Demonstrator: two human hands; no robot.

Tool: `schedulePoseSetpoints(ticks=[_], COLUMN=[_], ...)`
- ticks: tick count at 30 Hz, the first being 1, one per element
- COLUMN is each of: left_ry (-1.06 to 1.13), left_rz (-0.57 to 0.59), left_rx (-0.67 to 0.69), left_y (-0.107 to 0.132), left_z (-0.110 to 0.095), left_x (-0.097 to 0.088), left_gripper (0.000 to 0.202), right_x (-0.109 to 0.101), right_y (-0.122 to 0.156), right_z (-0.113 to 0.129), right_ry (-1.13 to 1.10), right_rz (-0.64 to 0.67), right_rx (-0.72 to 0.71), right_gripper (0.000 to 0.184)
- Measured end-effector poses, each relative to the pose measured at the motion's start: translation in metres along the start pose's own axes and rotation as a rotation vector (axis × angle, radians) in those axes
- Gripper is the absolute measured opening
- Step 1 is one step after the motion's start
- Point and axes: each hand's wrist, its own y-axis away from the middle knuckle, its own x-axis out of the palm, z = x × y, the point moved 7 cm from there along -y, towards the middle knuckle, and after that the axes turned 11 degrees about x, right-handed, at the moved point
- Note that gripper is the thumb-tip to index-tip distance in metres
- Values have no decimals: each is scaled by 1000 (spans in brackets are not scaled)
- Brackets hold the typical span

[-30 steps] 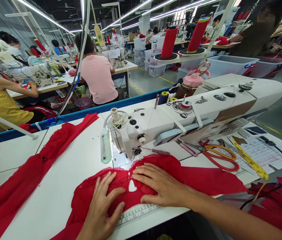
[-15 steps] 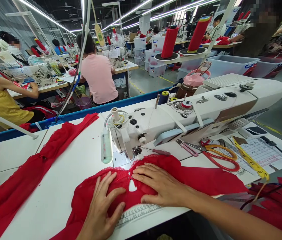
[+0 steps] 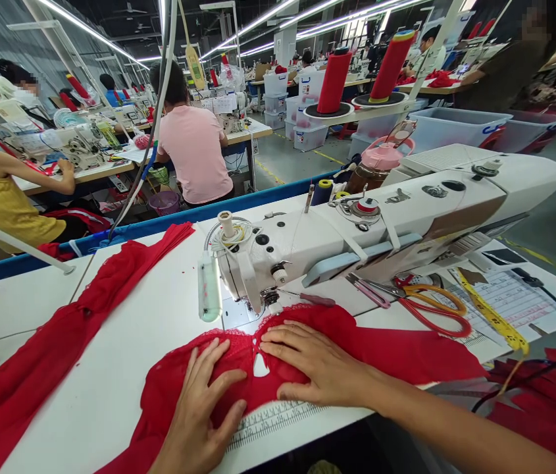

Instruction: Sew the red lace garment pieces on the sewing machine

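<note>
Hardly anything has moved since the earlier frame: in the head view both hands keep their places, while the head of a person in dark clothing (image 3: 499,72) at the upper right has shifted a little toward the right edge. At the bottom centre of the frame, a red garment (image 3: 262,392) with lace edging lies spread on the white surface (image 3: 104,395), just below the needle area of a sewing machine (image 3: 302,230). The left hand (image 3: 208,398) rests on its left part, grip opened out, fingers apart and laid on the cloth, clasping nothing. The right hand (image 3: 314,365) lies flatter on the right part, its grip likewise opened out with the thumb away from the fingers, pressing on the fabric without pinching it. Between them, a small gap in the garment shows white, and a printed ruler strip (image 3: 282,420) runs along the near edge. A bundle of red fabric (image 3: 95,296) stretches diagonally across the left of the frame. Right of centre lie pink-handled snips (image 3: 374,294), scissors (image 3: 403,295) and a yellow measuring tape (image 3: 489,313); two red thread cones (image 3: 334,82) stand at the upper right
</note>
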Motion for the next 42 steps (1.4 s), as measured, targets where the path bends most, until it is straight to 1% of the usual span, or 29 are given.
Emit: schedulePoseSetpoints(ticks=[12, 18, 42], left_ry=[3, -4, -32], left_rz=[-5, -24, -28], left_rx=[26, 36, 63], left_y=[-3, -2, -1], left_z=[0, 1, 0], left_x=[-1, -1, 0], left_gripper=[32, 35, 36], right_x=[2, 2, 2], right_y=[1, 1, 0], right_z=[-1, 0, -2], right_ry=[14, 12, 10], right_rz=[1, 14, 2], right_rx=[-11, -10, -12], right_gripper=[70, 69, 70])
